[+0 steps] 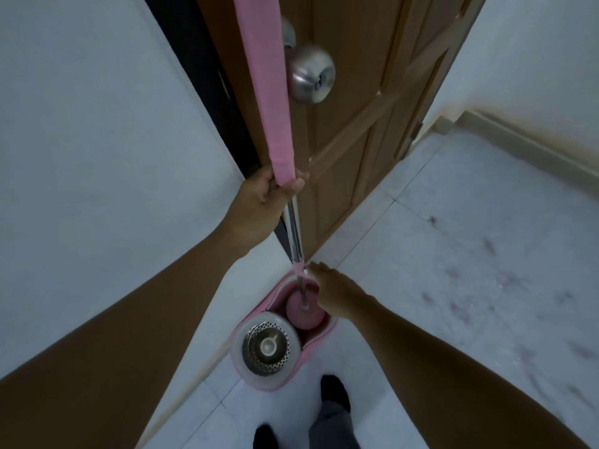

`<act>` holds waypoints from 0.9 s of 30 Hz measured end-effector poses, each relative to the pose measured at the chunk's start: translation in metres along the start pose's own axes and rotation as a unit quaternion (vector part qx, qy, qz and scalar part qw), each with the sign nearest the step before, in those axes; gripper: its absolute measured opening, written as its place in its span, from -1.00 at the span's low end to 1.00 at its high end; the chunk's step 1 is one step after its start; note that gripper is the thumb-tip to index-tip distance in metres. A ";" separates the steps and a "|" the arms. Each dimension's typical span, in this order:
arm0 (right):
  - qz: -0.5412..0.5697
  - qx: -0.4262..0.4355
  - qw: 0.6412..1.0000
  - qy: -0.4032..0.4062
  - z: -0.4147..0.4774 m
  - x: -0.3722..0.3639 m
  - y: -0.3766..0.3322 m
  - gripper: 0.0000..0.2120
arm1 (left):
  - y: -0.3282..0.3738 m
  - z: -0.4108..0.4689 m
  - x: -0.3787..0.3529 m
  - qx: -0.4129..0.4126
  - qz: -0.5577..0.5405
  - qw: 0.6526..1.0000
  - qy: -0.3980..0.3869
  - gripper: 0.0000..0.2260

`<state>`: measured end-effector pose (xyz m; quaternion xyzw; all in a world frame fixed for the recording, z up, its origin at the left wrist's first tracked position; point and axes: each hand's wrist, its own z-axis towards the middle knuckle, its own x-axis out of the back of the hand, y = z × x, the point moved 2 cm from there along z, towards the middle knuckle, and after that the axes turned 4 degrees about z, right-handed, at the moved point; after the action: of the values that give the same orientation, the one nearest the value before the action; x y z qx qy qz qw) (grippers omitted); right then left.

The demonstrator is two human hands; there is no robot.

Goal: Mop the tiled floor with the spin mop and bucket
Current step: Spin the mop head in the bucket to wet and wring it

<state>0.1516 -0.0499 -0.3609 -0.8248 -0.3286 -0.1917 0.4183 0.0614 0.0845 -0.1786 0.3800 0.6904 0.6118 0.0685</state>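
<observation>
left hand (259, 196) grips mop handle (275, 92); right hand (330, 290) hovers spread over bucket (259, 319).

Pink mop handle (272, 92) with a silver pole (295, 228); pink bucket (282, 332), its perforated steel basket (267, 346); brown door (363, 108); pale floor (453, 286) with seemingly purplish smudges.

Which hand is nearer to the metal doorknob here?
Left. The left hand grips the mop handle at the bottom of its pink sleeve, below the doorknob. The right hand is much lower, over the bucket.
</observation>
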 end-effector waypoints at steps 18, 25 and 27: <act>0.259 0.064 0.929 0.257 0.002 0.016 -0.030 -0.57 | -0.010 0.005 0.010 -0.037 -0.009 0.998 -0.047 -0.65; 0.325 0.105 0.906 0.250 0.024 0.037 -0.049 -0.87 | -0.001 0.005 0.020 -0.023 -0.061 0.996 -0.066 -0.64; 0.315 0.096 0.917 0.226 0.026 0.039 -0.045 -0.90 | 0.010 0.008 0.027 -0.040 -0.086 0.992 -0.085 -0.65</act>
<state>0.1488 0.0052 -0.3274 -0.7762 0.0350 -0.1993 0.5971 0.0513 0.1064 -0.1617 0.3669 0.6871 0.5962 0.1943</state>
